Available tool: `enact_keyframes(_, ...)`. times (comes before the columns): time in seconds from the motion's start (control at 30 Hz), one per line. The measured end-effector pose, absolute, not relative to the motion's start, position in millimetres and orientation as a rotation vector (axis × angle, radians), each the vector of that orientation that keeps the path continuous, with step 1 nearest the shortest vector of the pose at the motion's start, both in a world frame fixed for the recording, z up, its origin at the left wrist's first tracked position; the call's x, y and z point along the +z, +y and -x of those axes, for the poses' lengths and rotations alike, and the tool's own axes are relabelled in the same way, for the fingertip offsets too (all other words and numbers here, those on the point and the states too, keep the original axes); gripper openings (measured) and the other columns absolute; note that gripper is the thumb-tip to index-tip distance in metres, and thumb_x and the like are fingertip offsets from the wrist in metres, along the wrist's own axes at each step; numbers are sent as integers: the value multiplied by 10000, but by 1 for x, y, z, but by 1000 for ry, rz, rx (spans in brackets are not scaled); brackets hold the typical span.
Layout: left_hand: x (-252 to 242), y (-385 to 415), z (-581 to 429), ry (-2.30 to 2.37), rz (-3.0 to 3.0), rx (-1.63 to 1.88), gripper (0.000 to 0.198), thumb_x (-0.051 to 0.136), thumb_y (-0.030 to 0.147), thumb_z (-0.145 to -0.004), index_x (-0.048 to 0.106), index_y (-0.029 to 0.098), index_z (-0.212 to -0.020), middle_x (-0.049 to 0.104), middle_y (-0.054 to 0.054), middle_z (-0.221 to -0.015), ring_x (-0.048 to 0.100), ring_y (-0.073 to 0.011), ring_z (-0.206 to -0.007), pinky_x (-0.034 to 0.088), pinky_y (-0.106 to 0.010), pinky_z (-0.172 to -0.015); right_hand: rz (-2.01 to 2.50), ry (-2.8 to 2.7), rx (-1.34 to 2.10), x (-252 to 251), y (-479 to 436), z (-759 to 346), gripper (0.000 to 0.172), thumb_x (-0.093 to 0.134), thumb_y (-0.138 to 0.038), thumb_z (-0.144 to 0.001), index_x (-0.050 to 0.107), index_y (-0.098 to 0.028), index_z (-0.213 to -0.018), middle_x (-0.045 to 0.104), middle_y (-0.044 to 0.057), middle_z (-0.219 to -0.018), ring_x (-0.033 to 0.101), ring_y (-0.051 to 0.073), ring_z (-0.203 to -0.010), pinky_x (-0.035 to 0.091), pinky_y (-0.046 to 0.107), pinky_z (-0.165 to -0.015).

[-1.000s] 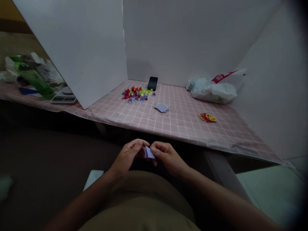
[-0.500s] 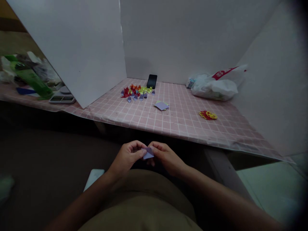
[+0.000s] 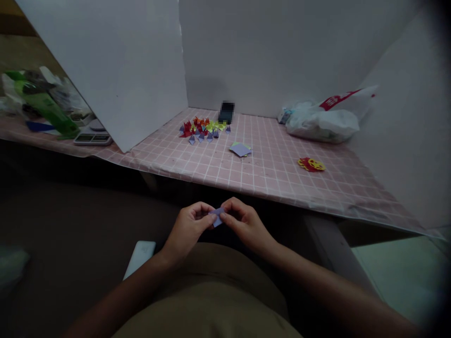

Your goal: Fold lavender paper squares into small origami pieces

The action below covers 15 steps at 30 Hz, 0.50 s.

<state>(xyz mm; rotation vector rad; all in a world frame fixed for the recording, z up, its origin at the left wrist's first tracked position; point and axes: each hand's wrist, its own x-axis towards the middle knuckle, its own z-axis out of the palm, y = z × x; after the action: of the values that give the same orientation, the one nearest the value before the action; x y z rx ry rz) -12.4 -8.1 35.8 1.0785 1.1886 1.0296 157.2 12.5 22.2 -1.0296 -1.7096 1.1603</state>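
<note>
A small piece of folded lavender paper (image 3: 218,218) is held over my lap, in front of the table's near edge. My left hand (image 3: 188,228) pinches its left side between thumb and fingers. On the right side, my right hand (image 3: 246,224) presses the paper with its thumb, fingers curled behind. On the table lies a short stack of paper squares (image 3: 241,149), lavender on top with yellow-green showing beneath. Farther back stands a cluster of small folded paper figures (image 3: 200,129) in red, orange, yellow and lavender.
The table (image 3: 268,171) has a pink checked cover. Red and yellow cut-out pieces (image 3: 311,164) and a white plastic bag (image 3: 322,124) lie to the right. A dark phone (image 3: 226,113) leans at the back. Beyond the white panel are a scale (image 3: 93,137) and green bottle (image 3: 49,110).
My right thumb has moved left onto the paper, and its fingers are now drawn up behind it. The paper is turned a little. The camera view has shifted slightly.
</note>
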Motion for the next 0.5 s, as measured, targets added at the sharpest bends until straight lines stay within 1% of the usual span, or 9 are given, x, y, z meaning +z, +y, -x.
enact_keyframes(0.07, 36, -9, 12, 1203, -1079, 1023, 94, 707, 243, -749, 689, 154, -775, 635, 13, -672, 564, -123, -636, 444, -253, -626, 1025, -1714, 1135, 21, 13, -157, 87, 614, -227, -838, 583, -181, -770, 573, -2, -767, 527, 149, -745, 423, 280, -689)
enact_keyframes(0.3, 29, -9, 9, 1211, -1025, 1050, 124, 723, 247, -751, 705, 155, -832, 670, 3, -721, 587, -118, -662, 470, -240, -637, 1035, -1660, 1125, 17, 12, -155, 41, 609, -211, -829, 588, -185, -806, 582, -12, -741, 525, 137, -693, 419, 267, -649)
enact_keyframes(0.5, 26, -10, 8, 1224, -997, 1066, 148, 733, 277, -744, 703, 154, -821, 668, 2, -692, 593, -118, -643, 476, -233, -617, 1013, -1658, 1112, 18, 9, -154, 42, 604, -196, -839, 588, -182, -802, 579, -11, -730, 523, 132, -679, 420, 259, -630)
